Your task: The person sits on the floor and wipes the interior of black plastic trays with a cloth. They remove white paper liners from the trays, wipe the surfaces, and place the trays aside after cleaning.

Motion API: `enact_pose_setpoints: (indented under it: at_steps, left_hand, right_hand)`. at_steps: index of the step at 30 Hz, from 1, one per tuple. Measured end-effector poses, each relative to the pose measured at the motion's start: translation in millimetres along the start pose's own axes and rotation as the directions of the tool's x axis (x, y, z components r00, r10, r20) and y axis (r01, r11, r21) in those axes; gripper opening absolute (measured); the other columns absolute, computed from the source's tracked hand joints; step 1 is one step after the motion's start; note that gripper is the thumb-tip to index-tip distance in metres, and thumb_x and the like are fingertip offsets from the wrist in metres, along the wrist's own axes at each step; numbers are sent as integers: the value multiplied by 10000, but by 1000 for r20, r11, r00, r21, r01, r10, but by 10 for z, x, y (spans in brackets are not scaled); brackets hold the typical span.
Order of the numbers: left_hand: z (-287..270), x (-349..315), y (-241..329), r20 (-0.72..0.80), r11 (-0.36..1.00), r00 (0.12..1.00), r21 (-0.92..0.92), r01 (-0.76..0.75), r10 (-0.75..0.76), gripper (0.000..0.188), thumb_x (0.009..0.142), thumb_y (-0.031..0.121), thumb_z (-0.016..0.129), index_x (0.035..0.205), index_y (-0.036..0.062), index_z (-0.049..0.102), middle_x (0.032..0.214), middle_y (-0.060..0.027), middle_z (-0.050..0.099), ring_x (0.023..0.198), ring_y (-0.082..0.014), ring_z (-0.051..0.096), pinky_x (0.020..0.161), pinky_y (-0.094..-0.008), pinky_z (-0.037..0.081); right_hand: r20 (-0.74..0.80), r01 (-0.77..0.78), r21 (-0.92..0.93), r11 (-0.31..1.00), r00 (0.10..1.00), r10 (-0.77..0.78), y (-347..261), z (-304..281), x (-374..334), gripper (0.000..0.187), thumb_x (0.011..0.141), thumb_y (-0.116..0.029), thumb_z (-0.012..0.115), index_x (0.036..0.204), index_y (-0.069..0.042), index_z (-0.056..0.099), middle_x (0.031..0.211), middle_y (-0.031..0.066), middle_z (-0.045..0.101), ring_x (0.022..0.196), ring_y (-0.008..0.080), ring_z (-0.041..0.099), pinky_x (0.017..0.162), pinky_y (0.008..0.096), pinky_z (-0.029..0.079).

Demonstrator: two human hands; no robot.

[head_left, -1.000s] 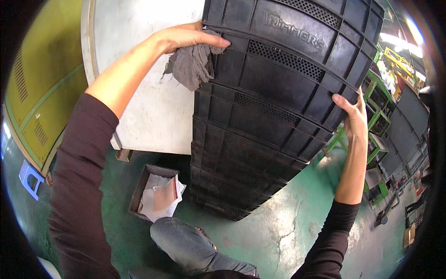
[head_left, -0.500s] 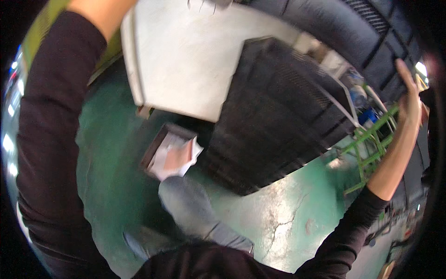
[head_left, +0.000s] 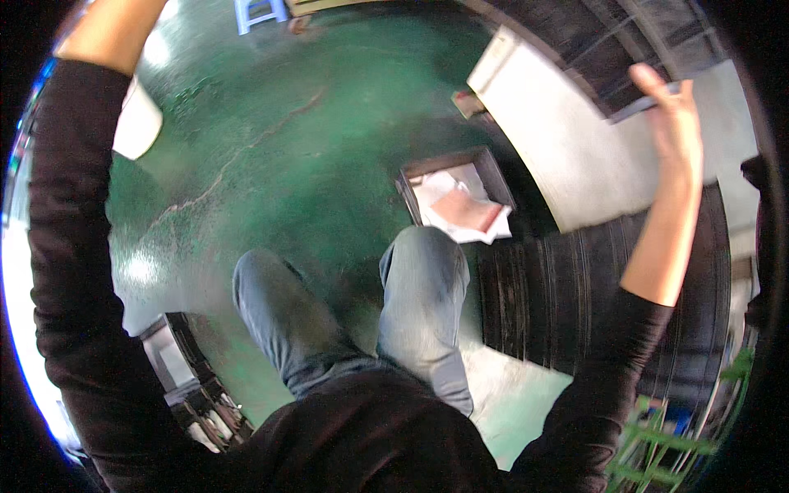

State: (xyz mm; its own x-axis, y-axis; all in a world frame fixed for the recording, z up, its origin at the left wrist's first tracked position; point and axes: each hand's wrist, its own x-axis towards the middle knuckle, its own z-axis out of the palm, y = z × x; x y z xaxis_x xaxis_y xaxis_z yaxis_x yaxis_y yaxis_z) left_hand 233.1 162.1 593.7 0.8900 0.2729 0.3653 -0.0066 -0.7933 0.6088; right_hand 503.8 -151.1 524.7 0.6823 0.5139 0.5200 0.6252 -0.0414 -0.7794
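A large black ribbed plastic panel [head_left: 629, 37] spans the top right, cut off by the picture's rim. My right hand [head_left: 674, 123] is at its lower corner, with the thumb raised and the fingers closed about the edge; part of the grip is hidden. My left forearm [head_left: 107, 37] reaches up past the top left rim, and the hand itself lies outside the picture. Below the panel is a white tabletop [head_left: 551, 131]. Another black ribbed piece [head_left: 567, 287] stands beside the table, under my right forearm.
A dark box [head_left: 493, 177] holding loose papers [head_left: 460, 205] sits on the green floor before my knees. Black containers [head_left: 193, 361] stand at lower left, a white bucket [head_left: 138, 123] at left, a blue stool [head_left: 259, 12] at the top. A green metal frame [head_left: 666, 448] is at lower right.
The view has swung left, so the table and black pieces now appear farther right. More floor and both my knees show. My right hand stays at the panel, which has moved along with it.
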Motion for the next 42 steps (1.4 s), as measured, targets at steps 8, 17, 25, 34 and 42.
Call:
enact_pose_setpoints:
  at_steps: [8, 17, 25, 34, 42]
  left_hand:
    - [1698, -1783, -2307, -580, 902, 781, 170, 396, -233, 908, 658, 254, 835, 1366, 0, 328, 1207, -161, 593, 1100, -256, 577, 955, -342, 444]
    - [3317, -2961, -3186, -774, 713, 422, -53, 699, -472, 551, 736, 12, 592, 1264, 76, 450, 1004, -142, 600, 849, -287, 582, 836, -350, 460]
    - [3422, -3430, -3014, -539, 368, 446, 253, 895, -715, 306, 715, 112, 597, 1017, 63, 586, 1006, -184, 631, 899, -389, 605, 761, -446, 489]
    - [3299, -3492, -2755, -309, 341, 320, -17, 940, -896, 787, 658, 139, 719, 1343, 118, 330, 1004, -220, 644, 998, -391, 602, 839, -438, 477]
    - [3254, -3174, -2209, -530, 257, 386, 301, 918, -755, 946, 694, 545, 737, 1402, 67, 329, 1015, -175, 652, 927, -339, 642, 789, -407, 501]
  right_hand:
    - [410, -41, 297, 954, 908, -89, 2268, 2551, -535, 1150, 512, -48, 873, 1429, -11, 181, 1368, 190, 416, 1263, 294, 394, 1088, 394, 283]
    - [709, -129, 257, 958, 698, -97, 4143, 4004, -1965, 658, 613, 84, 715, 1185, -11, 406, 1165, 203, 557, 1103, 312, 533, 950, 401, 408]
    - [690, 45, 86, 995, 718, -92, 4463, 3691, -2111, 422, 691, 41, 573, 1108, -25, 583, 1087, 176, 579, 1068, 383, 548, 933, 413, 429]
    - [199, 537, 204, 818, 796, -572, 3028, 4213, -417, 806, 732, -377, 764, 1332, 5, 385, 1364, 259, 356, 1286, 391, 325, 1088, 456, 245]
    - [875, 456, -112, 883, 467, -131, 2705, 5522, -458, 1036, 688, -575, 716, 1470, -171, 168, 1523, 127, 192, 1426, 272, 112, 1053, 693, 119]
